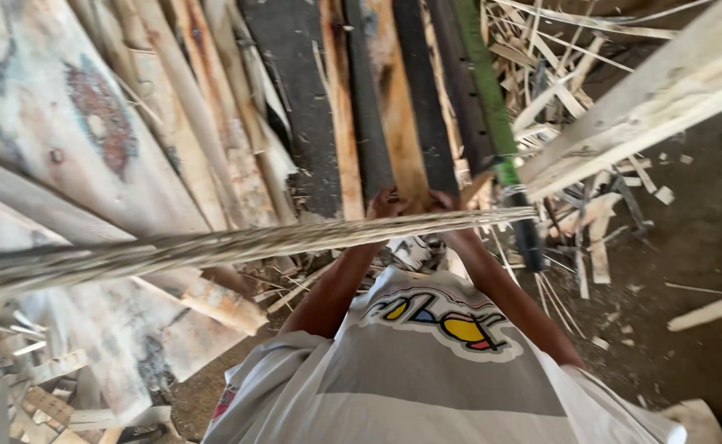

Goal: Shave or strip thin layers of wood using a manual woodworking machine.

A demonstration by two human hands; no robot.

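Observation:
Both my arms reach forward from my grey and white shirt point(426, 378). My left hand point(387, 202) and my right hand point(445, 200) sit side by side, fingers curled on the near end of an orange-brown plank point(395, 123) that leans among other boards. A long, rough, pale wood strip point(237, 245) crosses in front of my wrists from the left edge to the right and hides the lower part of both hands.
Weathered boards and dark planks point(295, 99) lean in a stack ahead. A green pole with a black end point(496, 140) stands at the right beside a pale beam point(648, 107). Splinters and offcuts point(599, 238) litter the dirt floor.

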